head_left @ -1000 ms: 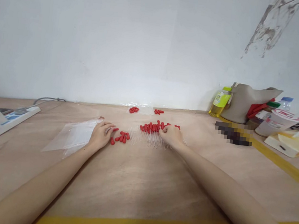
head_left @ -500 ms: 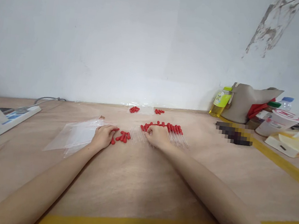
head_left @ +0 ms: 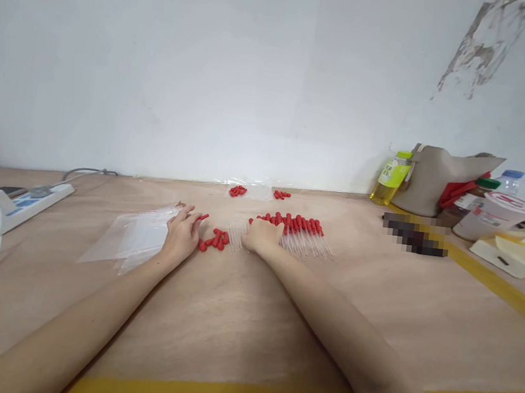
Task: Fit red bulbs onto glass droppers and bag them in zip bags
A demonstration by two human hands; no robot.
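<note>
My left hand is raised at the right edge of the clear plastic bags, its thumb and fingertips pinching a red rubber dropper bulb. Just right of it lies a small heap of loose red bulbs. Bare thin glass tubes lie side by side between that heap and my right hand. That hand is closed over the left end of a row of glass droppers with red bulbs; its fingertips are hidden, so what they grip cannot be made out.
Clear zip bags lie flat on the left. Two small bagged groups of red bulbs sit by the wall. A white power strip with cables is far left. A yellow-capped bottle, grey container and lidded cup stand right.
My right hand has shifted left along the row, uncovering more droppers with red bulbs. My left hand has lifted slightly, its bulb now showing between the fingers.
</note>
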